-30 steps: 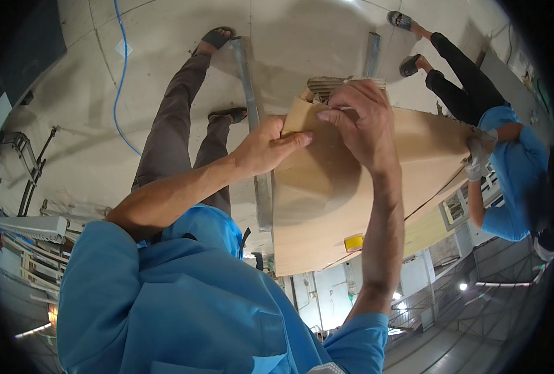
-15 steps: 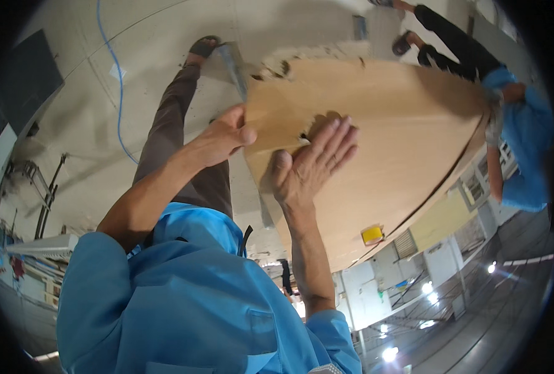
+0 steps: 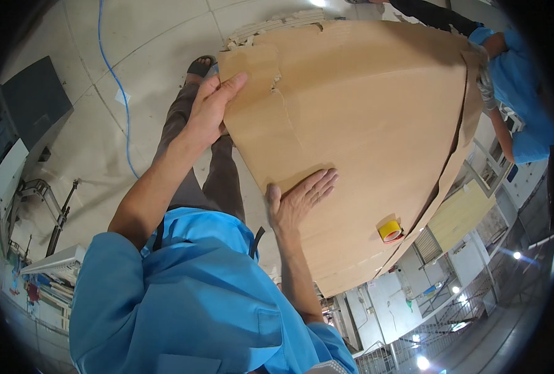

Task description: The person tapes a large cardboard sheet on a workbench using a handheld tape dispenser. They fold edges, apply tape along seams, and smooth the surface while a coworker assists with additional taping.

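Note:
A large brown cardboard sheet (image 3: 364, 124) spreads out in front of me, with a ragged tear near its left end. My left hand (image 3: 211, 107) grips the sheet's left edge, thumb on top; the fingers underneath are mostly hidden. My right hand (image 3: 299, 201) lies on the cardboard close to its near edge, open, with fingers stretched out flat. A roll of yellow tape (image 3: 390, 231) rests on the sheet to the right of that hand, beside a long dark gap along the sheet.
Another person in a blue top (image 3: 519, 93) stands at the sheet's far right end, a gloved hand (image 3: 486, 90) at its edge. A blue cable (image 3: 116, 78) runs along the tiled floor at left. A dark panel (image 3: 37, 96) lies beyond it.
My right hand has slid from beside the tear toward the sheet's near edge. The left hand keeps to the left edge, now with its thumb over the top. The view has shifted.

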Demonstrator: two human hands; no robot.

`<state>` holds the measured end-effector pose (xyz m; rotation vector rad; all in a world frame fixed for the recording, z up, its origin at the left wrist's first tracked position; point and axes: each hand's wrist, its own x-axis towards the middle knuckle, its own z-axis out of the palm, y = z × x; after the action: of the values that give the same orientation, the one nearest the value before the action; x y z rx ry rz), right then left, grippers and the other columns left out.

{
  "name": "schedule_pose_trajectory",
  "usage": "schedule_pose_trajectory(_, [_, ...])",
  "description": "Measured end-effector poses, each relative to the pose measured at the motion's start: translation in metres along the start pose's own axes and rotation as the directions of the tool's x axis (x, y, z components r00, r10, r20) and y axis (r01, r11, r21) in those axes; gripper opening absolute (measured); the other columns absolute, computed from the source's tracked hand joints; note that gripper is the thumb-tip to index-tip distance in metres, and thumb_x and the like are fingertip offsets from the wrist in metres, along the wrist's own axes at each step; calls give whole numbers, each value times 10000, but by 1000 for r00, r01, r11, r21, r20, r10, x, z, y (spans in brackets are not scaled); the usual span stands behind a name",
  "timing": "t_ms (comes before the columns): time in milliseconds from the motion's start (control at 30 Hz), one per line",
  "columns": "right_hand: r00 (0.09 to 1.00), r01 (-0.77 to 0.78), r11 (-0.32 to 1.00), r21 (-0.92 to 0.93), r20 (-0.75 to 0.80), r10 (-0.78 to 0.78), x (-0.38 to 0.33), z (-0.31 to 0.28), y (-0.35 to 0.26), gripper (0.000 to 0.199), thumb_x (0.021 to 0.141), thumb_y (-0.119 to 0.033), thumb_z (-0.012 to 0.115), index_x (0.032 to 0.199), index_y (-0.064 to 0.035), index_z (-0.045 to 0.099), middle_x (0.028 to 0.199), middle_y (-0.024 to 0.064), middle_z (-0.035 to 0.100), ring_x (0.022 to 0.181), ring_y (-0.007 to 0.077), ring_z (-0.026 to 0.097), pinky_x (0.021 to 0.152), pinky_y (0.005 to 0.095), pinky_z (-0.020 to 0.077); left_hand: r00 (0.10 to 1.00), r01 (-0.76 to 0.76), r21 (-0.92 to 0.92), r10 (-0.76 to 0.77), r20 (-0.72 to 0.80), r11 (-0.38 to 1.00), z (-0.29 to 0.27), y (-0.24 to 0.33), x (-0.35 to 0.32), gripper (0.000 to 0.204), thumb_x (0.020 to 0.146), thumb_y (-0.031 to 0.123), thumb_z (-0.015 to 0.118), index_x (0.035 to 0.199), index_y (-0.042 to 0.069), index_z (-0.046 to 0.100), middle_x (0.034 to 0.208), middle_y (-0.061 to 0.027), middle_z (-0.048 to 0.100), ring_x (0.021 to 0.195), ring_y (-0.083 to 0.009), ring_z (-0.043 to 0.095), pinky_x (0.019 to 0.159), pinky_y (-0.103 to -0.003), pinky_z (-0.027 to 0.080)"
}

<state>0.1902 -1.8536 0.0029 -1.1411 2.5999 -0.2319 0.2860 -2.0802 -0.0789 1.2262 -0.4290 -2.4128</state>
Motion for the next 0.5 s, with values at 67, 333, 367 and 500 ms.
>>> schedule_pose_trajectory(67, [1000,18,999,-38,1,-17,16,23,-16,1027,989,-602,476,1572,135,61,1644,370,28,1542,513,3,1236,600,9,999,-39,-39,39,20,998,-4,-1,4,332,1023,243,640,1258,8,625,1145,-61,712,1020,-118,681,834,-279,564])
schedule_pose_trajectory(333, [990,139,989,-45,33,-138,113,12,-69,958,986,-507,510,1554,159,121,1632,380,87,1542,512,19,1233,599,1,936,149,-259,-52,347,954,-39,0,2,809,886,369,800,1514,45,407,1448,-58,558,1357,-174,515,1140,-342,404])
schedule_pose_trajectory(367, [991,131,991,-38,14,-131,117,10,-72,952,987,-499,513,1554,157,122,1632,380,88,1541,515,21,1232,602,3,906,165,-267,-38,422,949,-41,0,-1,887,851,365,838,1537,50,373,1467,-51,540,1384,-177,489,1165,-345,377])
schedule_pose_trajectory(500, [988,151,987,-47,-22,-153,123,15,-75,935,988,-481,516,1557,151,128,1635,374,91,1541,517,26,1229,610,10,928,32,93,-64,366,995,-40,4,-2,903,790,246,873,1515,17,385,1434,-51,563,1328,-167,538,1124,-328,420])
